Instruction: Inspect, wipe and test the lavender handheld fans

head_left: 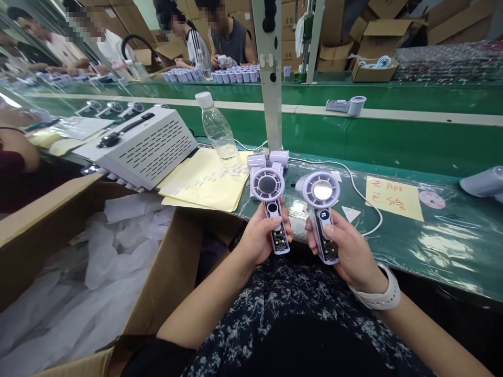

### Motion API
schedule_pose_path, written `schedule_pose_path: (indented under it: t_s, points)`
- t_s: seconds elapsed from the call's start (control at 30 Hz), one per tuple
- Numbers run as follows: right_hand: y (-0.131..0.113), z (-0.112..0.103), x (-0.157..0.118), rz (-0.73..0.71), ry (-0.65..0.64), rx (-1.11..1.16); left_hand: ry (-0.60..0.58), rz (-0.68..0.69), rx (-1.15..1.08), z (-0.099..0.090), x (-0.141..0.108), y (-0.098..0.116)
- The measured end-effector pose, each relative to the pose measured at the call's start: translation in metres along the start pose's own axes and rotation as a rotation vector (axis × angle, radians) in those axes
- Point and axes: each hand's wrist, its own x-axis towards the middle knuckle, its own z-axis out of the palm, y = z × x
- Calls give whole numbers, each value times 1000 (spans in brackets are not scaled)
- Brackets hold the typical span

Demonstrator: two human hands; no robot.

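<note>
The left hand (259, 238) is holding one fan (268, 184), the right hand (351, 248) a second fan (321, 191), both over the table's (444, 251) edge. Thumbs (271, 224) are resting on the handles (281, 251); pressing gently should spare the bare circuit boards (280, 240). Beyond, a third fan (356, 106) is lying on a strip (416, 116).

One fan (272, 208) each: left hand (261, 233), right hand (351, 247)
</note>
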Motion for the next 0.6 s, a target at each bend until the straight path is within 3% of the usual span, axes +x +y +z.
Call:
schedule_pose_path:
  t_s: [0.17, 0.6]
  points:
    - [-1, -3, -1, -8, -77, -73, -104, -3, 67, 2, -7, 3]
    - [-4, 1, 1, -10, 17, -53, -29, 8, 119, 4, -3, 2]
